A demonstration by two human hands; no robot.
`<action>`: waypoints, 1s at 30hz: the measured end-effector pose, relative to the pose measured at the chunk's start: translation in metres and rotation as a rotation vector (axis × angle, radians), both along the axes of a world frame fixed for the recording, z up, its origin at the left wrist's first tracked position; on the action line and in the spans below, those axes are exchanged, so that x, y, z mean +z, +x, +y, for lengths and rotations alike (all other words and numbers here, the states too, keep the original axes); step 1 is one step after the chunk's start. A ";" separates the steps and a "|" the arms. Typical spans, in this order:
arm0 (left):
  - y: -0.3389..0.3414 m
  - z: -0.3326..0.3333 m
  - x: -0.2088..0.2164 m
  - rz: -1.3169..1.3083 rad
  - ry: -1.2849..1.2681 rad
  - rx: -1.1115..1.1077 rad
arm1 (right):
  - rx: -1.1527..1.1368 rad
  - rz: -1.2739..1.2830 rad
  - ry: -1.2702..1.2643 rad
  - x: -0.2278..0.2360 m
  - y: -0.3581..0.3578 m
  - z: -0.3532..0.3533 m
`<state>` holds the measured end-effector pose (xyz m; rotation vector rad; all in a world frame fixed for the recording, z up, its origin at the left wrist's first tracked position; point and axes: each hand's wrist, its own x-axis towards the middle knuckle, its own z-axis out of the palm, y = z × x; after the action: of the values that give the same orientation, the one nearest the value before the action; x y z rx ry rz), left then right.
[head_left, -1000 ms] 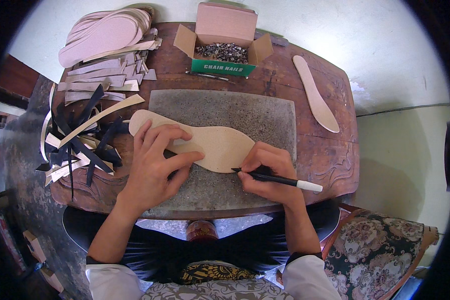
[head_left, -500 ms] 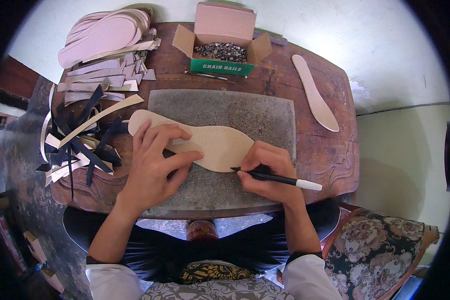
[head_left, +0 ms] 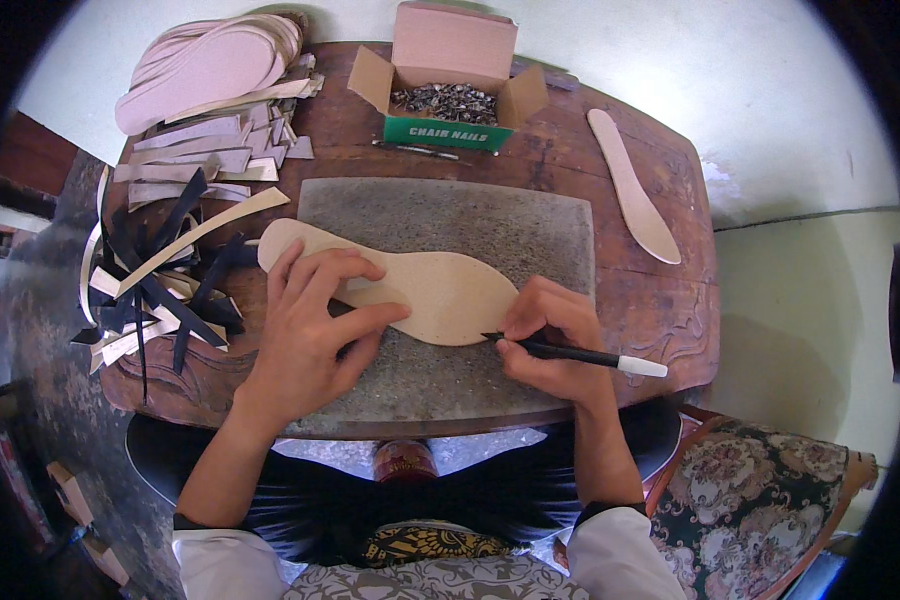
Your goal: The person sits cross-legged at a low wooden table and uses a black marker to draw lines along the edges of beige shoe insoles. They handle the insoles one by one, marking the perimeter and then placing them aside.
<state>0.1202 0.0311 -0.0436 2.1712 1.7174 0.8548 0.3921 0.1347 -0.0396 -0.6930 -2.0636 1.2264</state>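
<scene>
A beige insole (head_left: 454, 291) lies across a grey stone slab (head_left: 490, 215), heel to the left. Over its heel and waist my left hand (head_left: 310, 310) presses down, fingers spread and thumb apart on the surface. Something dark (head_left: 339, 308) shows below that hand's fingers; what it is stays hidden. In a closed pinch, my right hand (head_left: 560, 345) holds a black marker (head_left: 570, 352) with a white end. The marker's tip touches or nearly touches the insole's lower right edge, where small dots show along the rim.
On the carved wooden table (head_left: 660, 330) stand an open cardboard box (head_left: 440, 133) of nails and, at right, another insole (head_left: 630, 185). Pink insoles (head_left: 205, 65) are stacked far left, above pale strips (head_left: 195, 150) and tangled black strips (head_left: 160, 285). A flowered chair (head_left: 750, 490) is at lower right.
My right hand has shifted slightly right with the marker, its tip moving along the insole's lower edge toward the toe. My left hand stays in place on the insole.
</scene>
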 end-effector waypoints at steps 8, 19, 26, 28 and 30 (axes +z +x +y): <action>0.000 0.000 -0.001 -0.003 -0.009 0.002 | 0.034 -0.068 0.003 0.000 0.001 0.001; 0.001 0.000 0.001 -0.004 -0.001 0.005 | 0.038 -0.064 0.002 0.002 0.000 0.001; 0.001 0.001 -0.001 -0.010 0.000 -0.002 | 0.029 -0.056 0.014 0.001 -0.002 0.000; 0.000 0.000 0.000 -0.003 0.003 -0.001 | 0.024 -0.051 0.024 0.001 -0.002 0.001; 0.001 0.000 0.001 -0.007 -0.003 0.001 | 0.025 -0.065 0.024 0.002 -0.003 0.000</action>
<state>0.1208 0.0311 -0.0429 2.1637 1.7158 0.8586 0.3893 0.1352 -0.0372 -0.7072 -2.1421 1.2059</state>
